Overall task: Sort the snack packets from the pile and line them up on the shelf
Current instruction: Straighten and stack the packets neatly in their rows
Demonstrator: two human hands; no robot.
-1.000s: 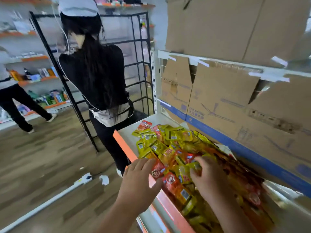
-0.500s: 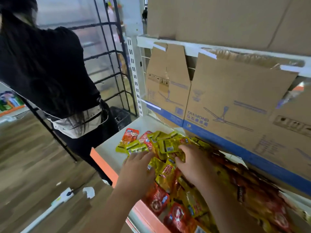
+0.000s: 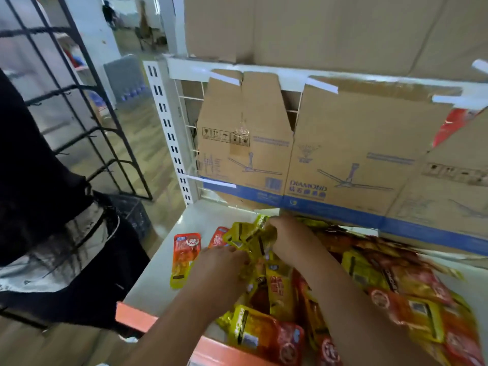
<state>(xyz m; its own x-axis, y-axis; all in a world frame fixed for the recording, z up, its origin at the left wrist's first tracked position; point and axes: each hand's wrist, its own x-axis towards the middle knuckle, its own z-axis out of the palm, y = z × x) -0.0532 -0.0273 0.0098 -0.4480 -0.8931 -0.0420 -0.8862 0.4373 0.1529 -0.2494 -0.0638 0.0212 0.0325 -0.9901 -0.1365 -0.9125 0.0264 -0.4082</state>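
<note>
A pile of yellow and red snack packets [image 3: 383, 294] covers the right part of the white shelf [image 3: 158, 276]. My right hand [image 3: 293, 236] grips a bunch of yellow packets [image 3: 248, 236] lifted at the pile's left end. My left hand [image 3: 221, 265] holds the same bunch from below. One orange packet [image 3: 184, 253] lies flat alone to the left, and a second orange packet [image 3: 217, 237] peeks out behind the bunch.
Flattened cardboard boxes [image 3: 330, 154] are taped along the shelf's back, with more cardboard above. The shelf has an orange front lip [image 3: 132, 317]. A person in black [image 3: 39, 207] stands close at the left by a black wire rack [image 3: 87, 122].
Both hands have moved to the pile's left end and gathered yellow packets into a raised bunch. The camera has swung right and closer to the shelf.
</note>
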